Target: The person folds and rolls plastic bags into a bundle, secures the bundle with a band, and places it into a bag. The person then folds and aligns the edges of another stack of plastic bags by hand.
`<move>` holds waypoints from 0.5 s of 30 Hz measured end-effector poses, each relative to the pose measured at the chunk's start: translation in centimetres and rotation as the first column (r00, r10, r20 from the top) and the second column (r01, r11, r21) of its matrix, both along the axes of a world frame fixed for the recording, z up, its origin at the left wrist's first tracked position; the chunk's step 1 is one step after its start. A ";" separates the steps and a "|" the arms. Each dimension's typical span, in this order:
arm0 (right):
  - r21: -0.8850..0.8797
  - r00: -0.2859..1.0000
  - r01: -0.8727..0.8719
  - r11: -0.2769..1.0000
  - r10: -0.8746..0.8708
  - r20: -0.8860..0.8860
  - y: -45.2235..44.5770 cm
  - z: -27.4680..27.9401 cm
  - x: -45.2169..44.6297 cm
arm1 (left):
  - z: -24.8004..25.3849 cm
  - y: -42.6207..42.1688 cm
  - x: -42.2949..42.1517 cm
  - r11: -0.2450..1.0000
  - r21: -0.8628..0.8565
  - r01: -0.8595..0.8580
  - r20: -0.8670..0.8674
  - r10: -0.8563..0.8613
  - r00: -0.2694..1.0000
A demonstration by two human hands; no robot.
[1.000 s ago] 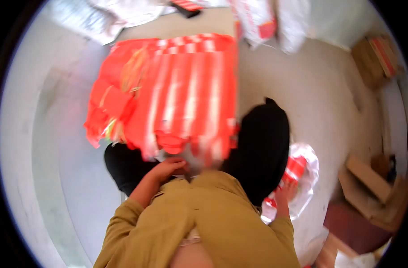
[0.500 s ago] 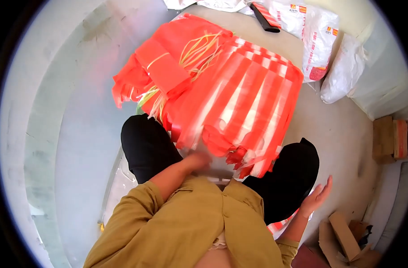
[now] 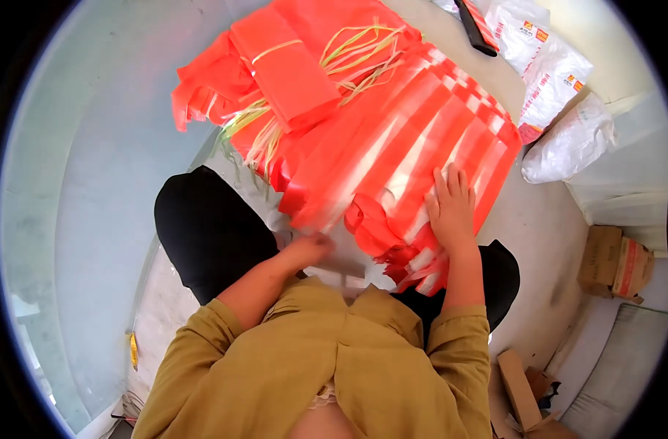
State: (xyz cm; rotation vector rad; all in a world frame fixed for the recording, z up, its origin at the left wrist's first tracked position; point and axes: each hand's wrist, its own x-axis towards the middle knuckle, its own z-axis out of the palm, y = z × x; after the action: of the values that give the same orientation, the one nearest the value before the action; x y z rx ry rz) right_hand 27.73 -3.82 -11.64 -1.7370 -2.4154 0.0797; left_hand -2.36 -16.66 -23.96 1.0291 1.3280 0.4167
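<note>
Lettering [image 3: 544, 89] on white bags [image 3: 564, 62] reads too small — right fingers [image 3: 455, 186] spread on striped sheets [image 3: 422, 124], left fingers [image 3: 321, 245] blurred, grip unclear.

The one view looks from the person's head steeply down the mustard-brown shirt [image 3: 268, 373] and forward across the stack of red-and-white striped sheets [image 3: 400, 135] to white plastic sacks [image 3: 557, 77] at upper right. It sits near, its wide round field taking in both black-trousered knees [image 3: 206, 230] and surrounding floor [image 3: 542, 285].
</note>
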 end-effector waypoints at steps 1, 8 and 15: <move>-0.003 1.000 0.002 1.000 -0.002 0.028 0.9 -0.5 0.2 | -0.7 0.1 0.0 0.992 -0.094 -0.083 0.008 0.084 0.996; -0.043 1.000 0.017 0.999 -0.016 0.024 3.2 -1.0 0.9 | -3.2 -0.2 0.1 0.997 -0.070 0.045 0.019 -0.044 0.999; -0.048 0.998 0.016 0.999 -0.013 0.056 4.8 -1.1 1.5 | 1.5 0.9 0.8 0.986 -0.041 0.160 -0.024 -0.161 0.987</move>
State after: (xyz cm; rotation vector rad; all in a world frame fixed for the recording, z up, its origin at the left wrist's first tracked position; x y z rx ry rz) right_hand 29.26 0.94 -12.79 -1.8008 -2.4594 0.0895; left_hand -1.59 -15.79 -22.50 1.1036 1.2623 0.2558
